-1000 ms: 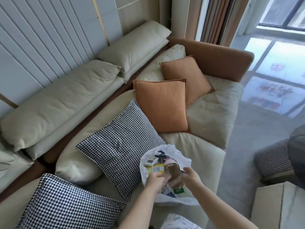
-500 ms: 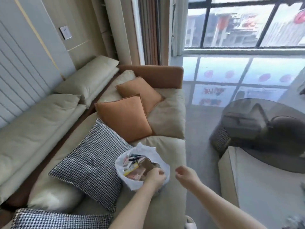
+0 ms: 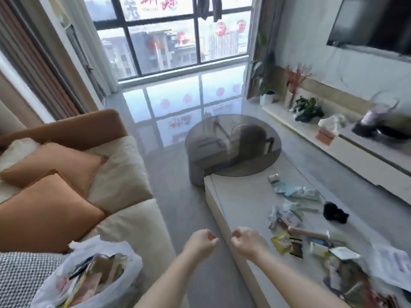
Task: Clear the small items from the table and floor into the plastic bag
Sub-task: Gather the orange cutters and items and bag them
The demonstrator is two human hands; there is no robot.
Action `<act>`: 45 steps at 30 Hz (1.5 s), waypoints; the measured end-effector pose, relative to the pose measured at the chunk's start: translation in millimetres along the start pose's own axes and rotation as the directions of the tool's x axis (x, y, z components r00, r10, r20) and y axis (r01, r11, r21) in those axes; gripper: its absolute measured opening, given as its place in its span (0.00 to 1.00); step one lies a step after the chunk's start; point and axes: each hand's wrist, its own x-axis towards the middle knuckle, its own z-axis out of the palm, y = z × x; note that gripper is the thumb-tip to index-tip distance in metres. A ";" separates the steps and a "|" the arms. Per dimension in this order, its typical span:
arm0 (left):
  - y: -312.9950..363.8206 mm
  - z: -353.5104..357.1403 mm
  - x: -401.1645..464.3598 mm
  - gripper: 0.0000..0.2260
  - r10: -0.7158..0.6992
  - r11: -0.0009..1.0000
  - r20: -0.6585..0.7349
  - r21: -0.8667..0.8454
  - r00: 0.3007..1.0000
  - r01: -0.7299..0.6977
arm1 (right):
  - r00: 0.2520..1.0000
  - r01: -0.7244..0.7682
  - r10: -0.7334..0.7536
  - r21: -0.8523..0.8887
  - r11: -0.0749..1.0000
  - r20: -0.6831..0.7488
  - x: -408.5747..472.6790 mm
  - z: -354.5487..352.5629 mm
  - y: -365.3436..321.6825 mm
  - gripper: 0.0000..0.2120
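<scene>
Sitting open-mouthed on the cream sofa (image 3: 133,221) at my lower left, the white plastic bag (image 3: 93,283) is stuffed with wrappers and flattened packets, its rim just in front of the houndstooth cushion (image 3: 22,276). My left hand (image 3: 201,242) hangs above the grey floor (image 3: 178,196) between the sofa and the long white table (image 3: 240,203), fingers curled into a loose fist with nothing in them. My right hand (image 3: 249,241) is just beside it, a small gap between the two, its fingers also curled in and holding nothing, over the near edge of the table.

On the table to my right lie the small items: a yellow packet (image 3: 282,243) nearest my right hand, a pale pink tube (image 3: 309,232) just beyond it, a heap of white and lilac wrappers (image 3: 287,215) farther along, teal sachets (image 3: 282,188) near the far end, and a black lump (image 3: 334,213) well out toward the table's right side; I cannot tell what it is. More crumpled wrappers and a printed sheet (image 3: 393,263) crowd the corner at the lower right.

Past the table's far end stands a round smoked-glass table (image 3: 233,141). Two orange cushions (image 3: 51,214) lean on the sofa. A low white console (image 3: 347,150) with potted plants (image 3: 308,110) runs along the right wall under a dark screen (image 3: 373,23).
</scene>
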 end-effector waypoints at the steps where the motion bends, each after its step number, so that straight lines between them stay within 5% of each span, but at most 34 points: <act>1: 14.2 12.4 2.4 0.12 0.026 0.999 0.016 0.021 1.000 -0.026 | 0.999 -0.035 0.035 0.012 0.999 -0.018 -5.6 -6.2 20.1 0.14; 17: 207.9 238.7 -17.5 0.13 0.167 0.958 0.295 0.179 0.941 -0.226 | 0.869 -0.443 0.484 0.274 0.853 -0.102 -126.5 -65.1 305.8 0.12; 30: 299.0 359.3 42.2 0.13 0.158 0.914 0.486 0.259 0.860 -0.314 | 0.593 -0.636 0.805 0.622 0.456 0.017 -156.1 -56.1 447.2 0.08; 34: 316.6 393.2 70.3 0.12 0.161 0.931 0.507 0.206 0.847 -0.300 | 0.532 -0.625 0.845 0.693 0.359 0.043 -141.2 -45.8 477.4 0.03; 45: 323.4 509.8 190.2 0.17 0.251 0.875 0.430 0.284 0.867 -0.393 | 0.512 -0.644 0.856 0.691 0.328 0.072 -51.1 37.5 575.4 0.16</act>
